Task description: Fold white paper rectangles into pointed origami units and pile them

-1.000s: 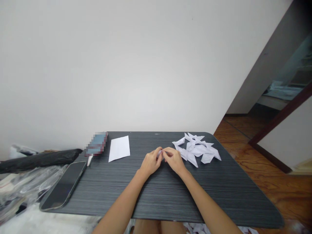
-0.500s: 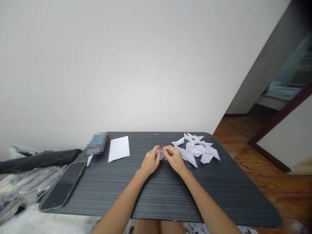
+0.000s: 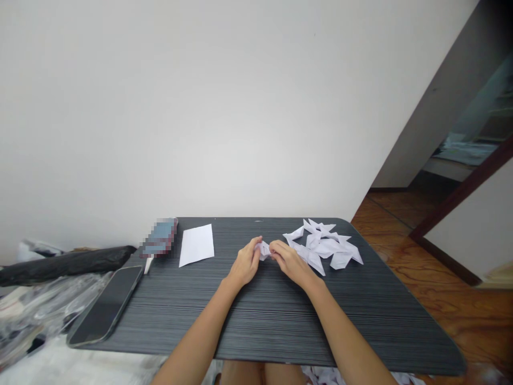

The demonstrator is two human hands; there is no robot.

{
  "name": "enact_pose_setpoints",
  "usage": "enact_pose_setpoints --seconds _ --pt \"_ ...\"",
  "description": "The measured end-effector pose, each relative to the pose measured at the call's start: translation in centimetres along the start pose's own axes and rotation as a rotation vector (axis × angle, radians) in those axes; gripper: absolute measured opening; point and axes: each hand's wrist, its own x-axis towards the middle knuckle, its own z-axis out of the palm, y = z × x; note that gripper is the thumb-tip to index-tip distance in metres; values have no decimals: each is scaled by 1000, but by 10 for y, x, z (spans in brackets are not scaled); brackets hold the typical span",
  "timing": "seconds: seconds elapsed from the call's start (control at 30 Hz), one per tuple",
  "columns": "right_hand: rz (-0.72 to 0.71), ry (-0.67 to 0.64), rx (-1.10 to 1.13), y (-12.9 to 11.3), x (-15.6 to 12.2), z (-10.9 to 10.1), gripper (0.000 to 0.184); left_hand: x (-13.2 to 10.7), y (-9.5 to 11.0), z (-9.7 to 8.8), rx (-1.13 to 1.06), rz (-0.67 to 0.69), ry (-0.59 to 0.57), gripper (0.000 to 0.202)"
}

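Observation:
Between my two hands is a small folded piece of white paper, partly covered by fingers. My left hand grips its left side, thumb in front and fingers behind. On the other side, my right hand pinches the right end with curled fingers. Just right of my right hand lies a heap of white folded paper pieces, several with pointed tips. A flat white sheet of paper rests on the table to the left of my left hand.
The dark ribbed table stands against a white wall. At its left edge lie a phone and a blurred-out bluish object with a white piece below it. Plastic-wrapped items sit further left.
My hands have spread slightly apart, exposing more of the folded paper. The right fingers have curled further in around its right end. The sheet and the heap lie as before.

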Motion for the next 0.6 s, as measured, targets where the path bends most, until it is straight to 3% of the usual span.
enact_pose_setpoints --seconds 0.27,0.47,0.6 --pt "72 7 83 4 -3 -7 17 1 -1 -18 -130 127 -251 29" --pt "87 2 165 3 -3 -7 12 2 -9 -17 -175 139 -173 29" --pt "70 -46 209 6 -4 -6 20 3 -9 -17 -143 141 -138 25"
